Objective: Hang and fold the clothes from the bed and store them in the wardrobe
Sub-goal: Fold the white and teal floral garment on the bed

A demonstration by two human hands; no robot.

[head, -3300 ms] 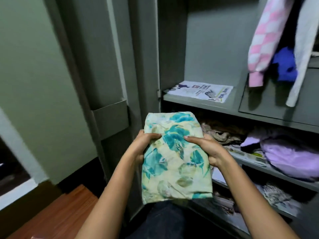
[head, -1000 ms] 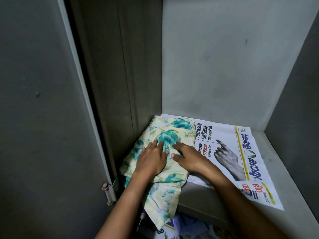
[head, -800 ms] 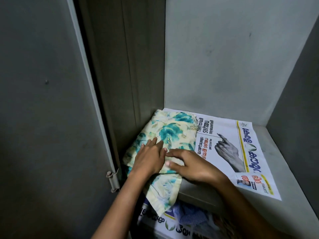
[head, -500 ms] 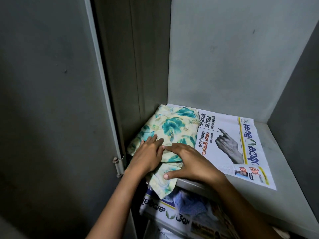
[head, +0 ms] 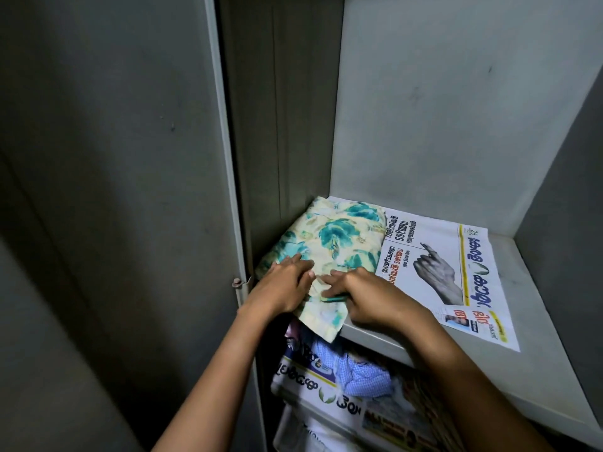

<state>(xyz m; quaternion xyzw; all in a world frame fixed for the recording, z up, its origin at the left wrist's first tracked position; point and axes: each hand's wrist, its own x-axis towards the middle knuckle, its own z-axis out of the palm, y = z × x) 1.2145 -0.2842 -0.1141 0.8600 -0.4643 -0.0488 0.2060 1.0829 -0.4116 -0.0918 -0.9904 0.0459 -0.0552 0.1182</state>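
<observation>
The folded floral garment (head: 339,243) is lying at the left of the wardrobe shelf (head: 538,321), partly over a newspaper (head: 456,272), its near end drooping off the edge. The left hand (head: 280,288) and right hand (head: 368,298) are pressing it, fingers outstretched.

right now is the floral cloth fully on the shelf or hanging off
Partly off. The folded cream and teal floral cloth lies on the grey shelf, but its near corner droops past the front edge.

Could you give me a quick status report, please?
Left hand, right hand pressing folded cream-and-teal floral cloth. Cloth on newspaper-lined grey shelf, corner overhanging. Nothing blocking.
</observation>
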